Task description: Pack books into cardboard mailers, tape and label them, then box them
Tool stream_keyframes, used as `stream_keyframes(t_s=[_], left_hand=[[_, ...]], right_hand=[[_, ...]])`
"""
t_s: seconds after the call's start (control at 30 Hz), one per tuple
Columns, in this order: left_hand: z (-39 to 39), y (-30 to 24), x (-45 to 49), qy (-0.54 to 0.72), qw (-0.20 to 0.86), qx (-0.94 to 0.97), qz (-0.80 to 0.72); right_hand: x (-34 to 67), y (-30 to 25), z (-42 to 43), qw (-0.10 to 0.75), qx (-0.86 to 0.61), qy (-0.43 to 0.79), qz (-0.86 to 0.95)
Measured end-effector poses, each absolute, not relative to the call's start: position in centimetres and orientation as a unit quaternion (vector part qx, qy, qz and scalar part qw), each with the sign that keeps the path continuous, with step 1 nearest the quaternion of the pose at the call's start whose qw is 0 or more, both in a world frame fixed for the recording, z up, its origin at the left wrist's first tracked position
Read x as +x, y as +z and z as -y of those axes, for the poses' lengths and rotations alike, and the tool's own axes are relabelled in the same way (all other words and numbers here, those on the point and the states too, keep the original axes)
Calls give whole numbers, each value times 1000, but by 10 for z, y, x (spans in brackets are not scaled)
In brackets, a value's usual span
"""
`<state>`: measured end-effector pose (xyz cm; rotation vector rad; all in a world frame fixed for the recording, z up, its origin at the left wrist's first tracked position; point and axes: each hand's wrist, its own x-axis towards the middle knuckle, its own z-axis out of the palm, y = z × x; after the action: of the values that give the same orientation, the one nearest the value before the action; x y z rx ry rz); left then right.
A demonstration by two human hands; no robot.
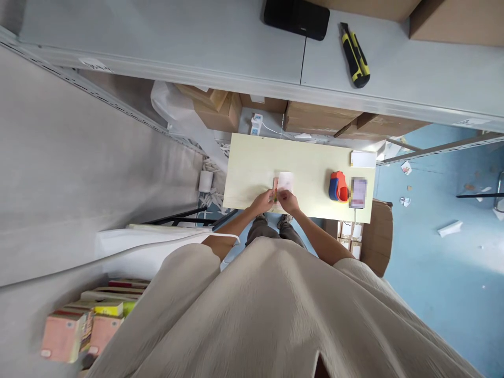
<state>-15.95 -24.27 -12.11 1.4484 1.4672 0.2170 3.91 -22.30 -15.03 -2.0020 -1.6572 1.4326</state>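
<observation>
A small, thin pink-and-white paper item [285,179] lies on the pale yellow table [252,157], near its front edge. My left hand [263,201] is at its lower left, fingers closed at a pink strip with a bit of green and yellow. From the right, my right hand [289,201] pinches at the paper's lower edge, with the fingertips of both hands almost meeting. The fingers cover part of the paper, so whether it is a booklet or loose sheets cannot be made out.
A red-and-blue tape dispenser [338,187] stands right on the table, beside a blurred-screen device [358,192] and a white box [363,159]. A shelf overhead carries a utility knife [355,56] and a black phone-like object [296,19]. Cardboard boxes [321,116] sit behind; books [65,336] lower left.
</observation>
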Motion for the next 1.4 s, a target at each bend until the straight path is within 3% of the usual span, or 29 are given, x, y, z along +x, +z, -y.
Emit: stream_keyframes(t_s=[0.17, 0.4, 0.6, 0.73, 1.1, 1.4], left_hand=[[238, -116, -152, 94, 435, 658, -608], [227, -115, -135, 22, 431, 707, -560], [226, -112, -131, -38, 403, 721, -562], [227, -110, -131, -49, 397, 726, -560], [232, -114, -126, 1, 427, 684, -591], [209, -103, -104, 168, 572, 520, -612]], right_hand=[[44, -156, 226, 134, -643, 510, 556], [53, -155, 225, 158, -621, 578, 506], [78, -148, 220, 152, -724, 479, 472], [83, -150, 215, 122, -745, 484, 444], [70, -153, 211, 155, -744, 517, 395], [84, -122, 205, 167, -730, 481, 457]])
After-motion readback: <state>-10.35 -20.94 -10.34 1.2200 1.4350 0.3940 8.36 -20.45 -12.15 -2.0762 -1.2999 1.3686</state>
